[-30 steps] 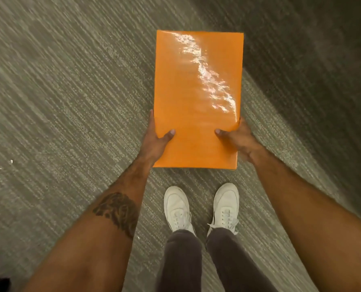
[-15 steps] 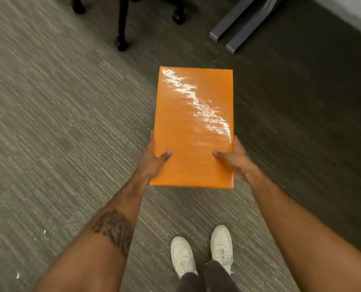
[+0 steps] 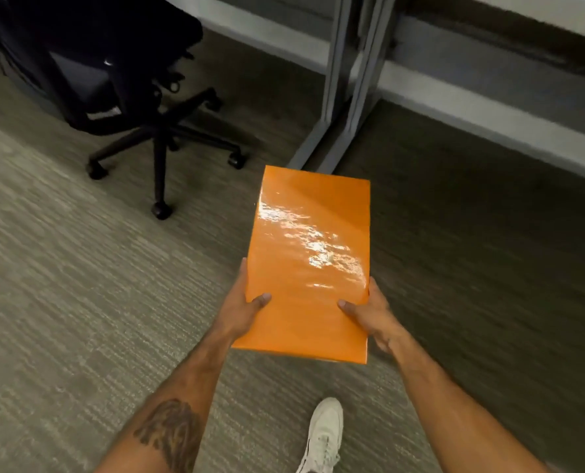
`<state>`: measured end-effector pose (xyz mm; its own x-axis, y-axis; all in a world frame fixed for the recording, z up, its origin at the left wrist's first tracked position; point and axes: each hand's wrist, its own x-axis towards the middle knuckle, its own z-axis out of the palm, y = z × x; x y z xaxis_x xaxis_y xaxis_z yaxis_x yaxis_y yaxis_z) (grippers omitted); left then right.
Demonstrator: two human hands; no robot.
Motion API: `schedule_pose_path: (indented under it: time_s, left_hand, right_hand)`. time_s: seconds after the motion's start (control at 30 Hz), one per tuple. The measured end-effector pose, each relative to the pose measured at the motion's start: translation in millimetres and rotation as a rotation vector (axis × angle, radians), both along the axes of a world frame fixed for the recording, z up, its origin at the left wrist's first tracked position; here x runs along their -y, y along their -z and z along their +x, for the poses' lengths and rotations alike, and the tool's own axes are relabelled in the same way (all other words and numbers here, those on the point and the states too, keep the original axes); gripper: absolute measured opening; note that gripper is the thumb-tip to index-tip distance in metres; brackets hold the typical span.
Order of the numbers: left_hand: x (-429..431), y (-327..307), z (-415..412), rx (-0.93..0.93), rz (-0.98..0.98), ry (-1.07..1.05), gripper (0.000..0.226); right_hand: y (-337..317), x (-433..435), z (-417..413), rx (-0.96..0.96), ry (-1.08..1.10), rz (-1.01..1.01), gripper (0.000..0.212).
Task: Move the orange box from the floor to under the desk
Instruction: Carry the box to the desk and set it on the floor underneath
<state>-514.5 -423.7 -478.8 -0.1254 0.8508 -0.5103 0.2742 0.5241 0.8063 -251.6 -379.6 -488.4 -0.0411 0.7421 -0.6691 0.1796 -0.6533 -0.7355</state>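
Observation:
The orange box (image 3: 310, 261), glossy and rectangular, is held in the air above the carpet in front of me. My left hand (image 3: 241, 312) grips its near left edge with the thumb on top. My right hand (image 3: 369, 314) grips the near right edge the same way. The desk's grey metal legs (image 3: 344, 83) rise just beyond the box's far end. The desk top edge (image 3: 540, 15) shows at the upper right, with dark shadowed carpet beneath it.
A black office chair (image 3: 113, 73) on a wheeled base stands to the upper left. A pale baseboard (image 3: 489, 121) runs along the wall behind the desk legs. One white shoe (image 3: 323, 435) is on the grey carpet below the box.
The view has lifted and advanced: the desk legs, chair and wall have come fully into sight. The box stays in both hands and now points at the desk legs. Only one shoe shows.

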Motion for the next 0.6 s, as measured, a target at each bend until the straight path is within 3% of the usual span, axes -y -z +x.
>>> schedule_pose_path:
  time_s: [0.17,0.43,0.6]
  left_hand:
    - [-59,3,-1,0.001,-0.034,0.069,0.092]
    - [-145,40,-10,-0.098,-0.063,0.199,0.091]
    - [-200,67,-16,-0.079,-0.088,0.287,0.08]
  right_hand:
    - [1,-37,7,-0.024,0.049,-0.001,0.075]
    - [31,-96,6,0.032,0.149,-0.019,0.062]
    - [54,-121,2,0.086,0.193,0.018,0.074]
